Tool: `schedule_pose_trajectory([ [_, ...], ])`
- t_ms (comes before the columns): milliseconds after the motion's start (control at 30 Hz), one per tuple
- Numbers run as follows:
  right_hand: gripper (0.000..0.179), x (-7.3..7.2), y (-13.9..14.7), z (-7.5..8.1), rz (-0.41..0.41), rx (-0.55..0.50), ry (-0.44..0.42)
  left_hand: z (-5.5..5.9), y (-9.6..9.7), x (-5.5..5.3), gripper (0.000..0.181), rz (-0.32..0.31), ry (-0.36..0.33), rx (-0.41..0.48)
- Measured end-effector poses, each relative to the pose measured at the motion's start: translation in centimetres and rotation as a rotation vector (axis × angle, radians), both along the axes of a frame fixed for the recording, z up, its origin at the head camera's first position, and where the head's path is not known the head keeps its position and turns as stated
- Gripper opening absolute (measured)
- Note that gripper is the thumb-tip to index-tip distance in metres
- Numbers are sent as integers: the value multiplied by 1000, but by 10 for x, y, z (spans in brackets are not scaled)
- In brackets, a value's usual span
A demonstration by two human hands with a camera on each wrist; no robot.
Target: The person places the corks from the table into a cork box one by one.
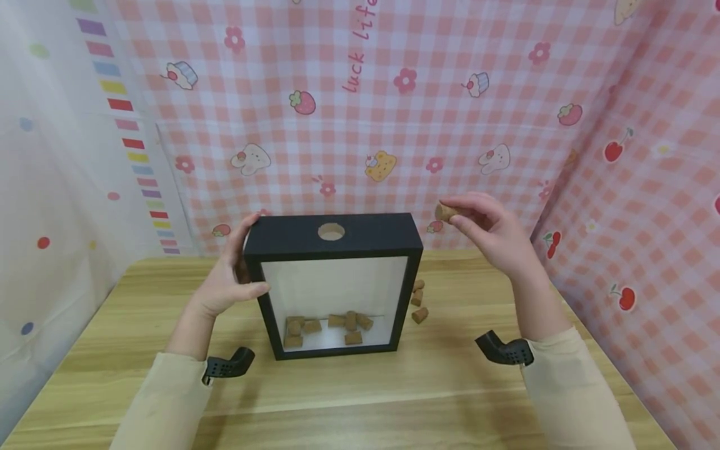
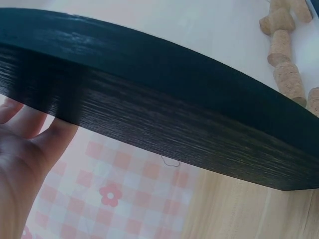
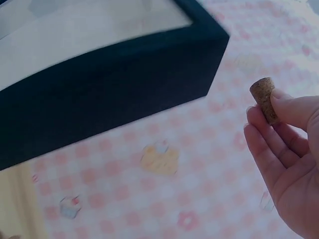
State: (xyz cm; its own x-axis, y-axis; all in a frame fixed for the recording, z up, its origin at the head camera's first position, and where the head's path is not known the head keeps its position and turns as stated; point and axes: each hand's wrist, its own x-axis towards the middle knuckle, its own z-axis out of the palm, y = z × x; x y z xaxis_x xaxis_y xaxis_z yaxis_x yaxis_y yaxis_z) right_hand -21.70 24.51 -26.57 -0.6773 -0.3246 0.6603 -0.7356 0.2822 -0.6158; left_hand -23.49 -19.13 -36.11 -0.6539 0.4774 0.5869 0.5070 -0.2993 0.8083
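Note:
A black-framed display box (image 1: 332, 236) with a clear front and a round hole (image 1: 331, 232) in its top stands upright on the table. Several corks (image 1: 351, 320) lie inside along its bottom. My left hand (image 1: 227, 275) grips the box's upper left side, thumb on the front, fingers reaching round behind; the left wrist view shows fingertips (image 2: 62, 132) at the back edge. To the right of the box and about level with its top, my right hand (image 1: 489, 231) pinches a single cork (image 3: 265, 99) between thumb and fingers, apart from the box.
Several loose corks (image 1: 419, 314) lie on the wooden table (image 1: 337, 406) just right of the box. A pink checked cloth (image 1: 450, 50) hangs behind, with more cloth along both sides. Each sleeve carries a black wrist mount (image 1: 509, 351).

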Motion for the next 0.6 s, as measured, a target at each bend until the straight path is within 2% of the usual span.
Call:
schedule_pose_trajectory([
  [233, 31, 1, -21, 25, 110, 20, 105, 0, 0, -1, 104, -14, 14, 1],
  [467, 33, 1, -50, 37, 182, 83, 87, 0, 0, -1, 103, -28, 3, 17],
  [600, 31, -2, -66, 40, 224, 149, 111, 1, 0, -1, 103, -30, -3, 16],
])
